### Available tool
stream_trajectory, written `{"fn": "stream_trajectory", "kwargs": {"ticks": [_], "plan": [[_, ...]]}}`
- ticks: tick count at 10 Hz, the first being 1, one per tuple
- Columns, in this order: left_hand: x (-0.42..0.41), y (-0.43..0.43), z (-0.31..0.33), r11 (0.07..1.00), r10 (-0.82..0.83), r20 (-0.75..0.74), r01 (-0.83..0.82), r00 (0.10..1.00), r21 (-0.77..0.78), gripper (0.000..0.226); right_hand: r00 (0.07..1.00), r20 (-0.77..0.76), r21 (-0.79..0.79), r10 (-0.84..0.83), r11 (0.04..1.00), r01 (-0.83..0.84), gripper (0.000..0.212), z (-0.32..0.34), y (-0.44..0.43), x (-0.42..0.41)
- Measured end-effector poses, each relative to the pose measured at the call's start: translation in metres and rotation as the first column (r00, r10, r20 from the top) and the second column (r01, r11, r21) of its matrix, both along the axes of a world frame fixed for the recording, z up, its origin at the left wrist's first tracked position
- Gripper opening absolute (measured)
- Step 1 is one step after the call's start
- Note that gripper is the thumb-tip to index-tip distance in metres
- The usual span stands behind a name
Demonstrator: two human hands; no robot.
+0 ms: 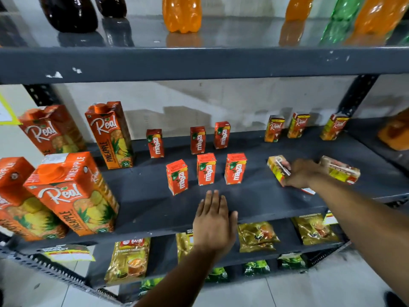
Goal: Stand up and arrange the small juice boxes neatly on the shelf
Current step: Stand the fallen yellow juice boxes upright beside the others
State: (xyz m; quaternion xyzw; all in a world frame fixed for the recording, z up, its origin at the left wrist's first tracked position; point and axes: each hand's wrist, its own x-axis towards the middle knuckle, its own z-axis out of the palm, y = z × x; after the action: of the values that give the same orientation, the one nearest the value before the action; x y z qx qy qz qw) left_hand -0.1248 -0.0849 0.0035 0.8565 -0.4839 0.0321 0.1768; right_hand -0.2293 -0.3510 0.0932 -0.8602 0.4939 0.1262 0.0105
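Several small red Maaza juice boxes [206, 169] stand upright in two rows on the dark grey middle shelf [155, 202]. Three small Real juice boxes [274, 129] stand at the back right. Two more small Real boxes lie flat at the right: my right hand [304, 172] is closed around one [277, 169], and the other [339, 169] lies just beyond the hand. My left hand [213, 220] rests flat, fingers apart, on the shelf's front edge, holding nothing.
Several large Real pineapple cartons [73, 193] stand on the shelf's left side. Soda bottles [182, 13] stand on the shelf above. Tea packets [128, 260] fill the shelves below. A slotted upright post [356, 96] rises at the right rear.
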Motion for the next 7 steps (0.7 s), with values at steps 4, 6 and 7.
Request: {"fn": "stream_trajectory", "kwargs": {"ticks": [4,6,7], "plan": [[-0.013,-0.033,-0.018,0.974,0.172,0.051,-0.178,0.984,0.138,0.069,0.858,0.251,0.030,0.448,0.882,-0.470,0.033,0.060,-0.040,0.002],[-0.014,-0.034,-0.023,0.971,0.186,0.068,-0.194,0.980,0.139,0.067,0.717,0.230,0.058,0.658,0.726,-0.685,0.036,0.062,-0.060,-0.005],[-0.015,-0.034,-0.023,0.972,0.191,0.068,-0.198,0.979,0.127,0.067,0.728,0.266,0.102,0.632,0.733,-0.673,0.041,0.065,-0.065,-0.005]]}}
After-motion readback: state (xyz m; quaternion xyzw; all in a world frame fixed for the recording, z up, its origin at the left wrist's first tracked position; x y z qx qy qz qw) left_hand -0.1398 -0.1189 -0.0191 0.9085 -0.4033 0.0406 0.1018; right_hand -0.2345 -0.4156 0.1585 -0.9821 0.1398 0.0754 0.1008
